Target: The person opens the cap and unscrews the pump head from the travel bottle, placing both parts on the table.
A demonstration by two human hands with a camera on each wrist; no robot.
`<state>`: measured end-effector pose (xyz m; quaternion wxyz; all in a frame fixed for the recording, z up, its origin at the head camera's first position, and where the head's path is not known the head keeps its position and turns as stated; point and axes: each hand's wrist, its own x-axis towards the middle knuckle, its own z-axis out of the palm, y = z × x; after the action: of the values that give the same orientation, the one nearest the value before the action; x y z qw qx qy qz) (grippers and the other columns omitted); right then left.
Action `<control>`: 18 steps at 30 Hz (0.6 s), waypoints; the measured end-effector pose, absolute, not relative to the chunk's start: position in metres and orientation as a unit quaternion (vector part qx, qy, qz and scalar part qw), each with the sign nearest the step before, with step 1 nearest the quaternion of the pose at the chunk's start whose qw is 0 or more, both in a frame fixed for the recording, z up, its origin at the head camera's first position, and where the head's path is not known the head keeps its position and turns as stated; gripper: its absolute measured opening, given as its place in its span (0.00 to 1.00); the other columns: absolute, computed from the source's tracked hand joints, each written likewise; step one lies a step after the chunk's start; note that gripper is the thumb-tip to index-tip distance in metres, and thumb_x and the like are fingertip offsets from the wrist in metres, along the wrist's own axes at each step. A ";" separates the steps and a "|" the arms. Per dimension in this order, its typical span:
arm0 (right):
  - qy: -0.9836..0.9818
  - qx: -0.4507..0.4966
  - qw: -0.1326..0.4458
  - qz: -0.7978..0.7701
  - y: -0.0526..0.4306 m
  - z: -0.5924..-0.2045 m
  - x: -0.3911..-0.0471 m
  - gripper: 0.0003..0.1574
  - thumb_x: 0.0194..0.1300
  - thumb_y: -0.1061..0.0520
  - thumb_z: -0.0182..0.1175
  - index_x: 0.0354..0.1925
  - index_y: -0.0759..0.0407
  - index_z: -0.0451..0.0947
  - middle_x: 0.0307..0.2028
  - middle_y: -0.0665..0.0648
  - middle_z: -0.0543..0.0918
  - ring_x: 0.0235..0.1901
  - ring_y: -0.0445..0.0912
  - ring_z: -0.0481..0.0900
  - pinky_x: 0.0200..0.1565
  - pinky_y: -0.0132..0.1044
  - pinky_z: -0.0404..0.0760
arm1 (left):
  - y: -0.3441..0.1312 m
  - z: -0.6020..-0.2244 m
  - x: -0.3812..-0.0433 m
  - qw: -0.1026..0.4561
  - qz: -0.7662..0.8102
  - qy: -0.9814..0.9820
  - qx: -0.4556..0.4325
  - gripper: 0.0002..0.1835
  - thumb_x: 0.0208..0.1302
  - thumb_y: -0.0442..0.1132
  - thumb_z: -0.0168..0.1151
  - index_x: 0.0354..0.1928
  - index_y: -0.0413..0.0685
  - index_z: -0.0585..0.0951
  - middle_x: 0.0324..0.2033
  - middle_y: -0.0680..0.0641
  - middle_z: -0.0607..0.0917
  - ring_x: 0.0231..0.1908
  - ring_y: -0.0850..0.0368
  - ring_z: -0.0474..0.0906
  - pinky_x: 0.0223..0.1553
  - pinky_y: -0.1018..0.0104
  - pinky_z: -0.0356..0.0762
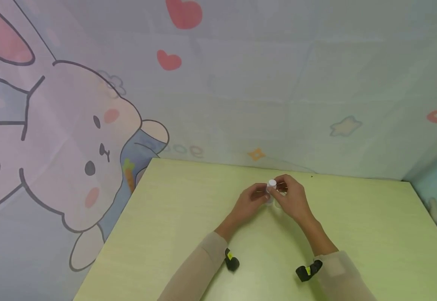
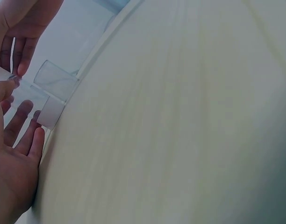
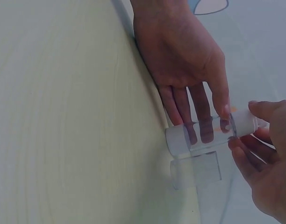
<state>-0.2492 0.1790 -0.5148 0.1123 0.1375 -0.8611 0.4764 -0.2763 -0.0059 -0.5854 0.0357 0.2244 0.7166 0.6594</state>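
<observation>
A clear bottle [image 3: 210,133] with a white base and a white top stands upright on the table, between both hands. My left hand [image 1: 248,203] holds its clear body, the thumb on the near side and the fingers seen through the wall in the right wrist view. At the white top [image 1: 272,183], my right hand [image 1: 294,200] pinches with thumb and fingers. Close beside the bottle, on the right hand's side, a small clear cap [image 3: 197,171] stands on the table. The right palm partly hides the cap in the head view.
The pale yellow-green table [image 1: 188,200] runs back to a wall hung with a printed cloth [image 1: 263,75] of hearts and a rabbit. Each sleeve's cuff carries a black wrist camera, one on the left [image 1: 232,261] and one on the right [image 1: 308,271].
</observation>
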 end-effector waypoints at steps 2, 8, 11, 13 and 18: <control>-0.861 0.135 0.118 0.476 0.179 -0.515 -0.249 0.18 0.72 0.57 0.71 0.52 0.66 0.79 0.45 0.63 0.84 0.49 0.58 0.84 0.53 0.54 0.86 | -0.006 -0.584 -0.277 0.035 0.658 0.717 0.226 0.19 0.77 0.39 0.65 0.66 0.45 0.80 0.61 0.44 0.84 0.61 0.52 0.83 0.65 0.63 0.79; -0.865 0.134 0.119 0.469 0.179 -0.516 -0.249 0.17 0.72 0.56 0.71 0.51 0.65 0.79 0.44 0.62 0.84 0.49 0.58 0.84 0.54 0.54 0.86 | -0.005 -0.584 -0.277 0.037 0.661 0.714 0.228 0.19 0.77 0.38 0.65 0.66 0.45 0.80 0.61 0.43 0.84 0.62 0.51 0.82 0.65 0.63 0.79; -0.866 0.135 0.115 0.468 0.180 -0.515 -0.249 0.17 0.73 0.56 0.71 0.52 0.65 0.79 0.45 0.61 0.84 0.50 0.58 0.84 0.55 0.54 0.86 | -0.005 -0.584 -0.277 0.038 0.663 0.712 0.229 0.19 0.77 0.38 0.65 0.66 0.44 0.80 0.61 0.42 0.84 0.62 0.50 0.83 0.64 0.63 0.80; -0.866 0.137 0.112 0.468 0.180 -0.514 -0.248 0.17 0.73 0.56 0.70 0.53 0.65 0.79 0.46 0.61 0.84 0.51 0.58 0.84 0.55 0.54 0.86 | -0.005 -0.584 -0.278 0.040 0.664 0.711 0.229 0.19 0.77 0.38 0.65 0.66 0.44 0.80 0.61 0.42 0.84 0.61 0.50 0.83 0.64 0.63 0.80; -0.865 0.145 0.108 0.468 0.180 -0.515 -0.247 0.17 0.74 0.57 0.69 0.54 0.65 0.79 0.48 0.62 0.84 0.51 0.58 0.84 0.55 0.55 0.85 | -0.005 -0.586 -0.278 0.035 0.662 0.713 0.230 0.19 0.77 0.37 0.65 0.66 0.44 0.80 0.61 0.42 0.84 0.61 0.50 0.83 0.64 0.63 0.80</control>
<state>-0.2473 0.1801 -0.5148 0.1077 0.1448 -0.8650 0.4682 -0.2778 -0.0048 -0.5858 0.0353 0.2298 0.7128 0.6617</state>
